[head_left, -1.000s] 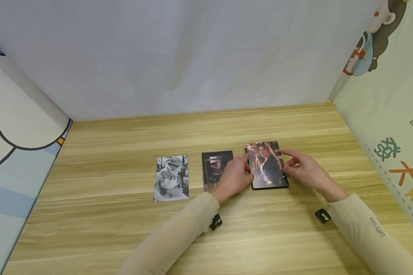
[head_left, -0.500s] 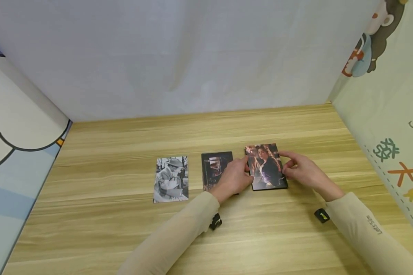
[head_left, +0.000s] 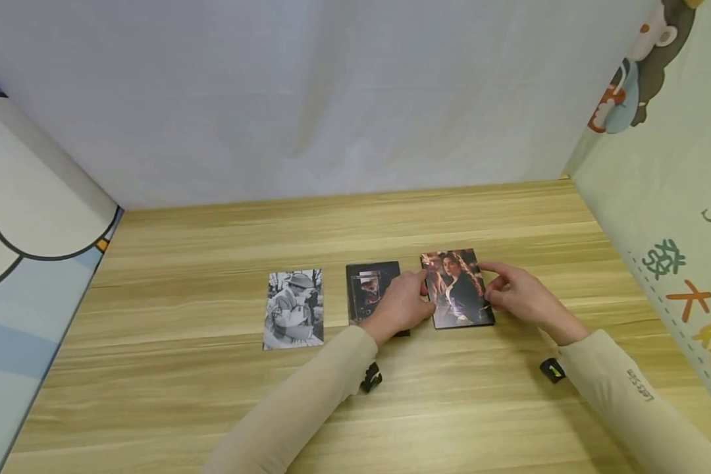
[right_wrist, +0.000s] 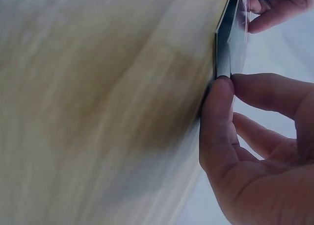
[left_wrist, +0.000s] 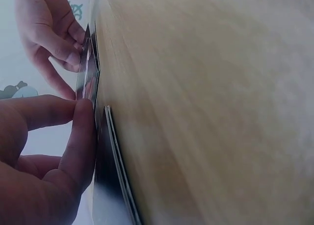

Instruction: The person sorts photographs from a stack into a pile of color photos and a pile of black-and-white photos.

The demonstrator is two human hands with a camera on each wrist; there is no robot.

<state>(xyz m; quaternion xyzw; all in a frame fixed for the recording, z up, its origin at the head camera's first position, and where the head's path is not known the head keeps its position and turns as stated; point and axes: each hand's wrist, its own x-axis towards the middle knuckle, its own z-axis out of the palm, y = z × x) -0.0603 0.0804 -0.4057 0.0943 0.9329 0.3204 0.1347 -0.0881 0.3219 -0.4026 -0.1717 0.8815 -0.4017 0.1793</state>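
Observation:
A colour photo card (head_left: 459,289) of a person in a dark jacket lies over at least one dark card at the right of the row. My left hand (head_left: 401,304) holds its left edge with thumb and index finger. On the opposite edge, the thumb and index finger of my right hand (head_left: 523,295) hold it too. Close up in the right wrist view, the card's edge (right_wrist: 224,56) meets the right fingertips. A dark photo card (head_left: 368,289) lies partly hidden under my left hand and wrist. Farther left is a black-and-white photo card (head_left: 294,309), lying flat.
All the cards lie on a wood-grain table (head_left: 201,263). Small black objects, one (head_left: 371,377) by the left sleeve and another (head_left: 552,370) by the right sleeve, are at the wrists. A pale sheet (head_left: 243,99) rises behind; printed panels stand at both sides.
The colour photo card has shifted slightly toward me and now lines up with the dark edge beneath it. Both hands stay at its sides, with little movement.

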